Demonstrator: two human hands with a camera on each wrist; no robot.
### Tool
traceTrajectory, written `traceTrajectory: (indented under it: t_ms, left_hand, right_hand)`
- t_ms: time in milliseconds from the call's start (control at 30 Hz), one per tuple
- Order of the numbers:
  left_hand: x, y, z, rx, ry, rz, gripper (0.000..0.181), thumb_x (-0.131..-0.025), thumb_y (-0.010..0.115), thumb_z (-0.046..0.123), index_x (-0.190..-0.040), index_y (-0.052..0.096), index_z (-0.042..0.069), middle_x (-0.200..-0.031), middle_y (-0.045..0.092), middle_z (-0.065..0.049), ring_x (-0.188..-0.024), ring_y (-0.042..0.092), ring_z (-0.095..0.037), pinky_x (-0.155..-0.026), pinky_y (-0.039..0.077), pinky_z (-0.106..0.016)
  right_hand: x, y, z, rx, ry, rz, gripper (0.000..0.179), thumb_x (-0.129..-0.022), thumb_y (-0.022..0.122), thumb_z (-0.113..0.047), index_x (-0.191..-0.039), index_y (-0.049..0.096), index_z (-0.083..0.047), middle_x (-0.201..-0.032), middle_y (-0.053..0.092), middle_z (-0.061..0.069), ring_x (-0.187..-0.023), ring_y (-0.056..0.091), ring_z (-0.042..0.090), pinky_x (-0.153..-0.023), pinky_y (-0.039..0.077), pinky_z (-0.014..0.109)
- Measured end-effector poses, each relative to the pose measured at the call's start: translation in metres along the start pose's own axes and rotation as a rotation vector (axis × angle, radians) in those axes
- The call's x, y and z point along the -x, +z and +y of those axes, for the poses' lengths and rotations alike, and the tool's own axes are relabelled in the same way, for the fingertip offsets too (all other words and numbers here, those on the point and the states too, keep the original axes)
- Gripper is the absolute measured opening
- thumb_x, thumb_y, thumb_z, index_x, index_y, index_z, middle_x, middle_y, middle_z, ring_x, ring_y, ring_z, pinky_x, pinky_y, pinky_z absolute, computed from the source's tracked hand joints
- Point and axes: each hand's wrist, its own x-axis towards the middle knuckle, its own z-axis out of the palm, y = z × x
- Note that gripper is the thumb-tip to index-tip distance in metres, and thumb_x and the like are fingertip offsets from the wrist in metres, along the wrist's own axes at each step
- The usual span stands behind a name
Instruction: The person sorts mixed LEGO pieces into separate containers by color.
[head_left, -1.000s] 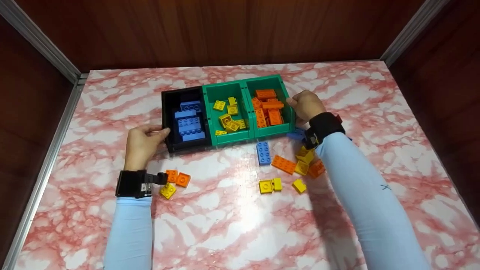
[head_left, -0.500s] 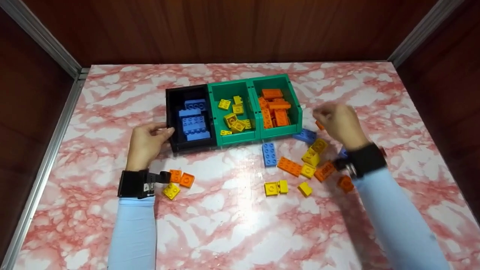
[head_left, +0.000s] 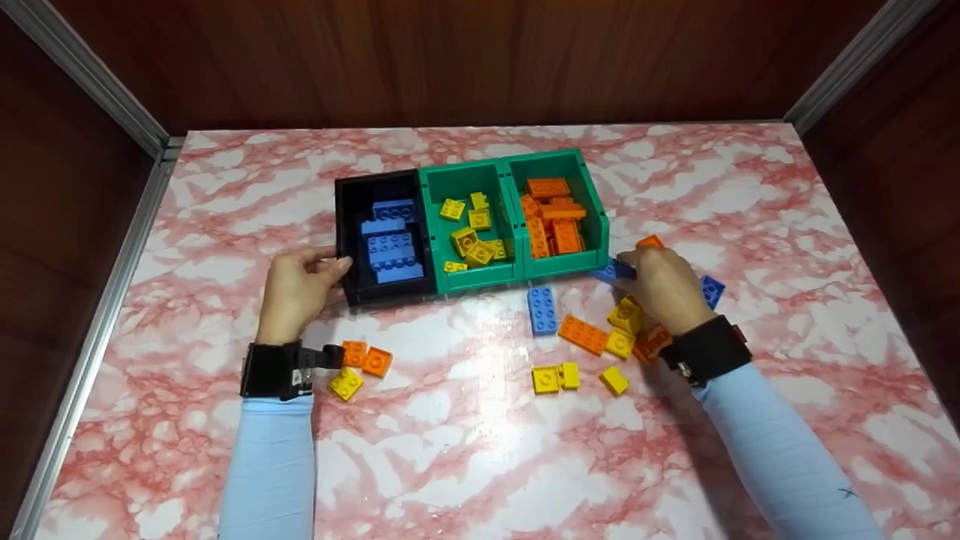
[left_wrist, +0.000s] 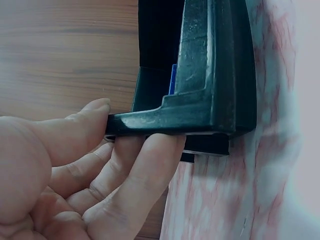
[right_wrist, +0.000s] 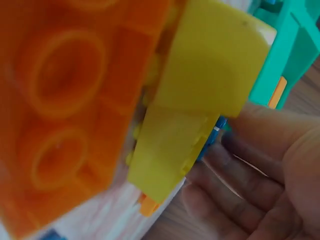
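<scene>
My left hand (head_left: 291, 296) grips the left wall of the black bin (head_left: 343, 240), thumb on top and fingers underneath; the left wrist view shows the black rim (left_wrist: 165, 120) between them. Blue toy building bricks (head_left: 390, 244) lie inside. Joined to it are two green bins, one with yellow bricks (head_left: 480, 253), the other with orange bricks (head_left: 566, 234). By the right green bin (head_left: 566, 262), my right hand (head_left: 664, 289) has thumb and fingers at a blue brick (head_left: 609, 271) on the table, partly hidden by the fingers. In the right wrist view yellow bricks (right_wrist: 215, 60) partly cover that grasp.
Loose bricks lie around my right hand: a blue brick (head_left: 542, 310), an orange brick (head_left: 583, 334), a yellow brick (head_left: 613, 380) and several others. Two orange bricks (head_left: 376, 362) and a yellow one (head_left: 346, 383) sit near my left wrist. Wooden panels (head_left: 480, 60) enclose the table.
My right hand has let go of the right green bin, swung out to the right, then come down to the blue brick beside it. My left hand keeps holding the black bin.
</scene>
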Motion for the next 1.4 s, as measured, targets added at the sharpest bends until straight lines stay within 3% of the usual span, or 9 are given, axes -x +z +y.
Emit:
traceTrajectory:
  t_ms: [167, 300, 400, 500, 667, 833, 967, 1167, 1400]
  left_hand:
    - [-0.001, 0.0, -0.001, -0.012, 0.004, 0.009, 0.041, -0.097, 0.066, 0.029, -0.131, 0.064, 0.005, -0.099, 0.067, -0.014, -0.079, 0.07, -0.031, -0.064, 0.06, -0.04]
    - [-0.002, 0.0, -0.001, -0.02, 0.006, 0.014, 0.04, -0.097, 0.066, 0.028, -0.13, 0.064, 0.005, -0.099, 0.067, -0.014, -0.078, 0.07, -0.031, -0.064, 0.06, -0.04]
    - [-0.001, -0.001, -0.001, -0.019, 0.007, 0.01, 0.041, -0.097, 0.066, 0.027, -0.131, 0.063, 0.004, -0.099, 0.067, -0.014, -0.08, 0.07, -0.031, -0.067, 0.06, -0.039]
    - [-0.001, -0.003, -0.001, -0.024, 0.002, 0.007, 0.042, -0.097, 0.066, 0.028, -0.132, 0.063, 0.005, -0.1, 0.066, -0.014, -0.08, 0.07, -0.031, -0.066, 0.06, -0.039]
    - [0.0, -0.003, 0.0, -0.026, -0.003, 0.005, 0.042, -0.097, 0.066, 0.028, -0.132, 0.063, 0.005, -0.101, 0.066, -0.014, -0.08, 0.07, -0.032, -0.065, 0.06, -0.04]
    - [0.0, 0.0, 0.0, -0.02, 0.012, 0.009, 0.04, -0.097, 0.066, 0.024, -0.131, 0.063, 0.002, -0.1, 0.066, -0.015, -0.081, 0.069, -0.031, -0.068, 0.06, -0.039]
    - [-0.002, 0.003, 0.0, -0.019, 0.03, 0.009, 0.039, -0.097, 0.067, 0.023, -0.13, 0.064, 0.002, -0.099, 0.066, -0.015, -0.079, 0.07, -0.032, -0.067, 0.06, -0.04]
    - [-0.004, 0.002, -0.001, -0.015, 0.037, 0.008, 0.039, -0.097, 0.067, 0.023, -0.128, 0.064, 0.001, -0.099, 0.066, -0.015, -0.077, 0.071, -0.032, -0.067, 0.06, -0.04]
    - [-0.003, 0.001, -0.002, -0.032, 0.05, 0.019, 0.037, -0.096, 0.068, 0.023, -0.126, 0.066, 0.002, -0.096, 0.067, -0.015, -0.076, 0.071, -0.031, -0.067, 0.06, -0.043]
  right_hand:
    - [0.003, -0.004, 0.009, 0.023, 0.003, -0.018, 0.025, -0.093, 0.071, -0.01, -0.116, 0.071, -0.001, -0.106, 0.07, 0.02, -0.08, 0.063, 0.03, -0.068, 0.054, 0.046]
    - [0.009, -0.009, 0.017, 0.007, 0.052, -0.025, 0.03, -0.094, 0.071, -0.015, -0.119, 0.068, 0.0, -0.11, 0.068, 0.021, -0.084, 0.061, 0.032, -0.072, 0.052, 0.047]
    - [0.014, -0.017, 0.018, -0.029, 0.075, 0.037, 0.038, -0.092, 0.072, -0.013, -0.124, 0.065, 0.006, -0.117, 0.065, 0.027, -0.097, 0.063, 0.038, -0.082, 0.053, 0.054]
    - [0.014, -0.027, 0.008, -0.07, 0.026, 0.156, 0.037, -0.088, 0.074, -0.007, -0.121, 0.066, 0.008, -0.112, 0.067, 0.028, -0.096, 0.065, 0.039, -0.081, 0.054, 0.056]
    - [0.004, -0.037, -0.035, -0.139, -0.128, 0.27, 0.032, -0.086, 0.076, -0.007, -0.116, 0.071, 0.003, -0.102, 0.072, 0.019, -0.085, 0.068, 0.029, -0.074, 0.057, 0.046]
    - [-0.017, -0.031, -0.093, -0.194, -0.36, 0.254, 0.032, -0.086, 0.078, -0.011, -0.115, 0.072, 0.001, -0.104, 0.071, 0.016, -0.087, 0.067, 0.025, -0.073, 0.058, 0.039]
    - [-0.039, -0.016, -0.144, -0.19, -0.516, 0.188, 0.033, -0.088, 0.077, -0.014, -0.118, 0.071, -0.001, -0.105, 0.07, 0.013, -0.091, 0.066, 0.024, -0.077, 0.057, 0.035]
    - [-0.071, 0.007, -0.207, -0.11, -0.596, 0.061, 0.034, -0.092, 0.073, -0.017, -0.123, 0.069, -0.003, -0.11, 0.069, 0.012, -0.092, 0.065, 0.021, -0.079, 0.056, 0.027]
    - [-0.099, 0.027, -0.243, -0.046, -0.617, -0.004, 0.034, -0.096, 0.067, -0.016, -0.129, 0.066, -0.005, -0.121, 0.066, 0.013, -0.099, 0.065, 0.023, -0.083, 0.055, 0.029]
